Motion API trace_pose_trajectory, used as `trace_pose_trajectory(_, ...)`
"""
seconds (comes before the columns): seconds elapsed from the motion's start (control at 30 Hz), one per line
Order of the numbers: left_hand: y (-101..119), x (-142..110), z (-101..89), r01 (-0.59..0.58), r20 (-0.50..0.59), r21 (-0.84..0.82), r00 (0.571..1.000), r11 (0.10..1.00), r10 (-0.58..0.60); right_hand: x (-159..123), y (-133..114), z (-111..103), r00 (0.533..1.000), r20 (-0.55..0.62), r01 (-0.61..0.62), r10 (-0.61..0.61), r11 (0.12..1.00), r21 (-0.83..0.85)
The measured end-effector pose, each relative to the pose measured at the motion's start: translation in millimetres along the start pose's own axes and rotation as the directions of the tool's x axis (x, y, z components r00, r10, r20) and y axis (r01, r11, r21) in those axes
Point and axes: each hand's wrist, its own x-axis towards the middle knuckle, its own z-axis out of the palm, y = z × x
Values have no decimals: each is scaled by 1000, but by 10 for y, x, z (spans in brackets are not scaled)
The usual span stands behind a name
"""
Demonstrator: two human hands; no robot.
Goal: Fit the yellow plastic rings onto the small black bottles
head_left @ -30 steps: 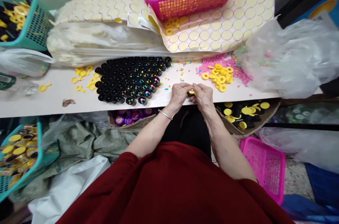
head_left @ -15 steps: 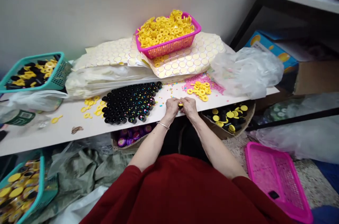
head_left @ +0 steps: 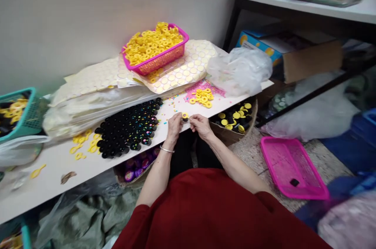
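Both my hands meet at the front edge of the white table (head_left: 88,166). My left hand (head_left: 174,126) pinches a small black tube with a yellow ring cap (head_left: 185,116). My right hand (head_left: 200,124) is closed just right of the cap, fingers curled at it. To their left stands a cluster of several open black tubes (head_left: 129,127) with coloured beads inside. A small pile of yellow ring caps (head_left: 202,97) lies on pink beads (head_left: 202,86) just beyond my hands.
A pink basket of yellow caps (head_left: 155,47) sits on sticker sheets (head_left: 188,66) at the back. A teal basket (head_left: 17,113) stands far left. Under the table, a box holds capped tubes (head_left: 235,117). A pink basket (head_left: 289,166) lies on the floor right.
The camera has swung up and to the right, showing the shelf and floor. My hands stay together at the table edge, and the yellow-capped tube now shows between my fingers.
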Motion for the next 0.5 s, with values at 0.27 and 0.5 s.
trace_pose_trajectory(0.27, -70, -5, 103, -201, 112, 200, 977, 959, 181, -37, -44, -39, 997, -24, 69, -69, 998, -11)
trace_pose_trajectory(0.5, -17, -232, 72, -576, 316, 309, 813, 757, 490, -236, -154, -304, 977, 132, 180, -169, 981, -78)
